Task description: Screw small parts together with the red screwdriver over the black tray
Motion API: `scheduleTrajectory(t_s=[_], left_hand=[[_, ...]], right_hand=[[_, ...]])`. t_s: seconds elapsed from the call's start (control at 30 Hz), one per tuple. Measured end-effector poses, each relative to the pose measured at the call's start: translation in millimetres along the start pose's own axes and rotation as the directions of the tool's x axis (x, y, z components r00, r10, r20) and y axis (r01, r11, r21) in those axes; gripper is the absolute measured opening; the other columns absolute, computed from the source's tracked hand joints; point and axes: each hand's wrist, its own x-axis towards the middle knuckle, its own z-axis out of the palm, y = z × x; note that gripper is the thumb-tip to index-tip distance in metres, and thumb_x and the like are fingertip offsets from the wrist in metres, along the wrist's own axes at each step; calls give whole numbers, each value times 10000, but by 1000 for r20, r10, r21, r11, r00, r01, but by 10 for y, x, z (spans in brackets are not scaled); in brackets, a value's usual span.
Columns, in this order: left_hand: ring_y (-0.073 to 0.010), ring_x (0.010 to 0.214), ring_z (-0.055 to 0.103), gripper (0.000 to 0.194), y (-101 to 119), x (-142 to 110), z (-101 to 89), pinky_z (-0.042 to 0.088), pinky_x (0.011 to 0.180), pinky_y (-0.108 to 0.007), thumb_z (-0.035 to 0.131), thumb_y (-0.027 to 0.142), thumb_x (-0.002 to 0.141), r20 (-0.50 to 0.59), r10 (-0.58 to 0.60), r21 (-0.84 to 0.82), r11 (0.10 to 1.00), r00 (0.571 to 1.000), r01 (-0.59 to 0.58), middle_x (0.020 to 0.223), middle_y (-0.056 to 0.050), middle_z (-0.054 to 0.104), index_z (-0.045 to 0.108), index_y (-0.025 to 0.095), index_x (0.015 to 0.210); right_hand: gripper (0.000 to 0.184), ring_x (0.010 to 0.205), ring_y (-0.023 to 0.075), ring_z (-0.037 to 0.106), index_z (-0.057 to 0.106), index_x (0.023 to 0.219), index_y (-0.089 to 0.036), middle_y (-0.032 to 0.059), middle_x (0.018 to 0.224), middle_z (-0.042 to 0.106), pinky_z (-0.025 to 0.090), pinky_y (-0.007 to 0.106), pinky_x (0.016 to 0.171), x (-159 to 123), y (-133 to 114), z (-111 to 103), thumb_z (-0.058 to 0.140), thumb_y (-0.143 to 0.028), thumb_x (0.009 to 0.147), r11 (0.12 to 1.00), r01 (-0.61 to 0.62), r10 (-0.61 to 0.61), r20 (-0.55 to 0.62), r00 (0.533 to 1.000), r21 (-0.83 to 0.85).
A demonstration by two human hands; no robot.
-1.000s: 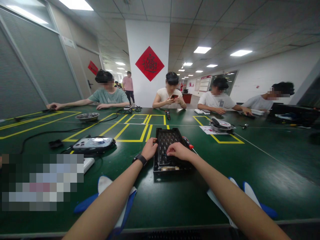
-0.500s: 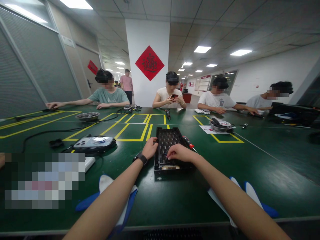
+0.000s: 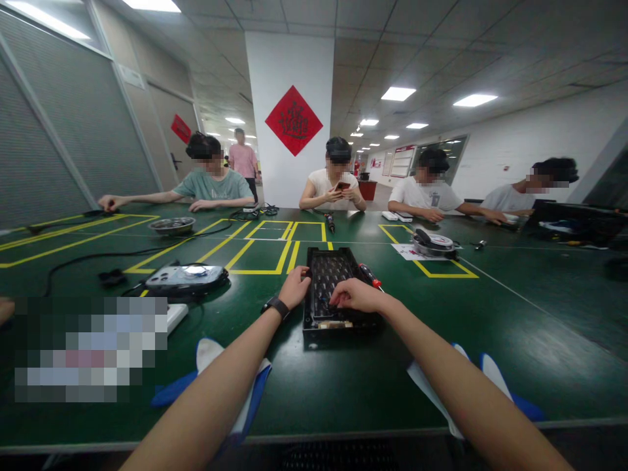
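Note:
A black rectangular case lies in front of me, with rows of small shiny pieces inside. Fingers of my left hand grip its left wall; a dark watch is on that wrist. Over the lower middle of the case, my right hand has its fingertips bent together at the inside. Whatever is between them is too small to make out. Just past the right wall rests a screwdriver with a red and black handle, partly covered by my right hand.
Blue and white gloves lie under my forearms. To the left are a phone-like device, a metal bowl and a black cable. A round metal item stands at right. Several people sit across the green table.
My right hand has shifted slightly to the right over the case, its fingers still bent together. My left hand stays on the left wall. The view has tilted a little.

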Motion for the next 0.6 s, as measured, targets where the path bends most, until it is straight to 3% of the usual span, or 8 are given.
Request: scheduleTrajectory(t_s=[0.2,0.33,0.5,0.6], left_hand=[[-180,979,515,346,-13,2,6,401,879,-338,420,167,744,8,-3,1,1000,1000,3,1061,-112,540,500,113,1076],[-179,981,514,348,-34,11,12,392,892,-341,422,167,742,4,7,4,1000,1000,-7,1061,-111,540,500,112,1076],[-178,978,516,354,-35,10,5,400,883,-338,427,172,742,6,2,3,1000,1000,-2,1074,-113,536,498,112,1083],[-177,982,513,351,-27,4,1,402,879,-331,425,178,744,3,4,6,1000,1000,-4,1074,-112,534,501,115,1080]], right_hand=[[153,657,127,601,678,793,-143,42,737,664,451,216,624,43,4,40,644,-187,651,992,-45,33,-107,994,-118],[165,621,120,590,670,794,-139,34,697,656,441,212,594,42,-14,38,657,-207,644,987,-106,91,-117,989,-122],[87,585,106,567,649,732,-125,31,660,639,423,200,552,21,-72,40,632,-138,648,977,-159,142,-124,982,-144],[58,583,103,553,627,705,-118,35,650,626,421,208,560,22,-145,60,610,-101,652,971,-175,140,-204,969,-161]])
